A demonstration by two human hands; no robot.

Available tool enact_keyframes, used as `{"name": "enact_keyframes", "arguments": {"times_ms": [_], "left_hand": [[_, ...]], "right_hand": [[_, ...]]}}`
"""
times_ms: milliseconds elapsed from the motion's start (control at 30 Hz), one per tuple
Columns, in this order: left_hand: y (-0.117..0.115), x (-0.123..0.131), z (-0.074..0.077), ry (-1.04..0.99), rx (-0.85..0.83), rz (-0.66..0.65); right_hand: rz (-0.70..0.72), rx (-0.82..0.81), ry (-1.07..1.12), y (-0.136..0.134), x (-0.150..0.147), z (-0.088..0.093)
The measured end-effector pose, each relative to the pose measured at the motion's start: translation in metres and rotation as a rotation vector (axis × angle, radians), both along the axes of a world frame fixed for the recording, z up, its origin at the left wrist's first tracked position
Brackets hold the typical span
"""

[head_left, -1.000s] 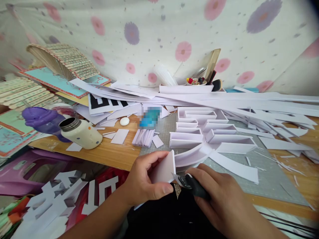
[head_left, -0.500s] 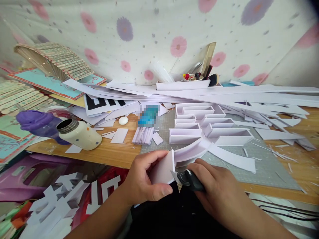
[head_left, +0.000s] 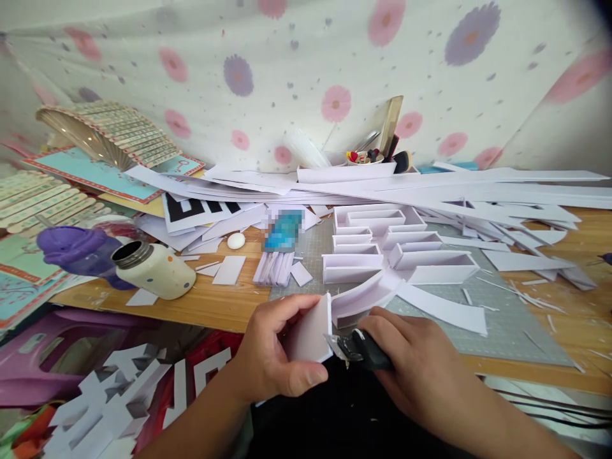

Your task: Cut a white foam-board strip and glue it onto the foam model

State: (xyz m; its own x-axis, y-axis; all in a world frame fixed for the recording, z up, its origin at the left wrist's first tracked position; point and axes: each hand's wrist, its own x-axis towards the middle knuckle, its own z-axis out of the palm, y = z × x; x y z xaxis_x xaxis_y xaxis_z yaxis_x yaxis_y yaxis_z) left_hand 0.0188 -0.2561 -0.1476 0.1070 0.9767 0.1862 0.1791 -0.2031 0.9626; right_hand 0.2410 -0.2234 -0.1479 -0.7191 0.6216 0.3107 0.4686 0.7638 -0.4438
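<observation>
A small white foam board piece (head_left: 310,335) is gripped in my left hand (head_left: 275,347), thumb below and fingers behind it. My right hand (head_left: 418,360) is closed round the black handle of a utility knife (head_left: 368,349). The knife's blade lies against the right edge of the board piece, near its lower part. Just beyond my hands, a white foam board letter form (head_left: 387,280) with raised walls rests on a grey cutting mat (head_left: 514,328). One curved strip (head_left: 442,307) sticks out from it to the right.
A cream bottle (head_left: 155,271) without a lid and a purple cup (head_left: 76,252) stand at left. Long white strips (head_left: 363,190) lie along the back, offcuts at right. A tool holder (head_left: 368,159) stands by the wall. Below left are cut white letters (head_left: 108,395) and a pink plastic stool (head_left: 43,357).
The knife blade has gone from slightly off the board piece's edge to touching it, or nearly so. The whole view has shifted slightly; both hands keep their hold.
</observation>
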Motion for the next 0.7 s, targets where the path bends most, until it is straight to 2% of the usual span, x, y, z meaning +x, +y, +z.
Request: {"name": "enact_keyframes", "arguments": {"times_ms": [133, 267, 467, 700], "left_hand": [[0.001, 0.003, -0.003, -0.049, -0.004, -0.009], [0.000, 0.003, -0.005, 0.016, 0.018, 0.015], [0.002, 0.001, -0.004, 0.017, 0.007, 0.053], [0.005, -0.005, -0.011, -0.063, 0.019, 0.044]], "right_hand": [[-0.050, 0.010, -0.043, 0.007, -0.002, -0.002], [-0.097, 0.030, -0.070, 0.012, 0.001, -0.006], [0.020, -0.026, -0.027, 0.013, 0.001, -0.005], [-0.027, 0.004, -0.090, 0.020, -0.007, -0.007]]}}
